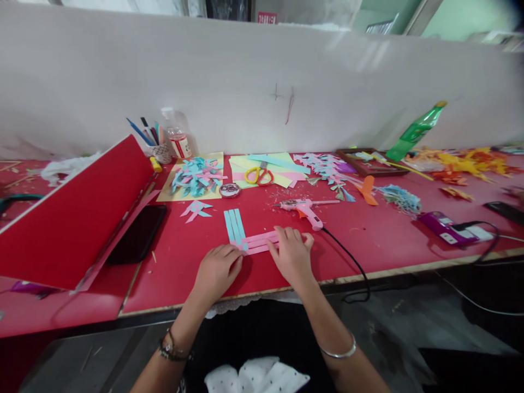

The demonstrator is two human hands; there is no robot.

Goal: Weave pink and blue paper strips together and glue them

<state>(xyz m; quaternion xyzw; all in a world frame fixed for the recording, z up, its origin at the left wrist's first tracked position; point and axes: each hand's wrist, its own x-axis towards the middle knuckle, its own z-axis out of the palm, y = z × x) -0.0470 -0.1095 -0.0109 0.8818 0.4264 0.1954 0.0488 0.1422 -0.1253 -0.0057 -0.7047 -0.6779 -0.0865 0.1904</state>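
Blue paper strips [234,225] and pink paper strips [258,242] lie on the red table in an L shape, interlaced at the corner. My left hand [218,270] rests at that woven corner, its fingers bent together and pressed on the strips' near-left edge. Over the right ends of the pink strips, my right hand [292,254] holds them with curled fingers, thumb toward the middle. The ends under this hand are hidden. Just beyond it lies a pink glue gun [305,209], its cord trailing off the table edge.
Scissors [259,175] lie on coloured paper, beside a pile of folded strips [196,177] and a round tin [230,190]. A red board [85,213] leans at left over a phone [137,234]. A green bottle [415,134] and purple power strip [446,227] are at right.
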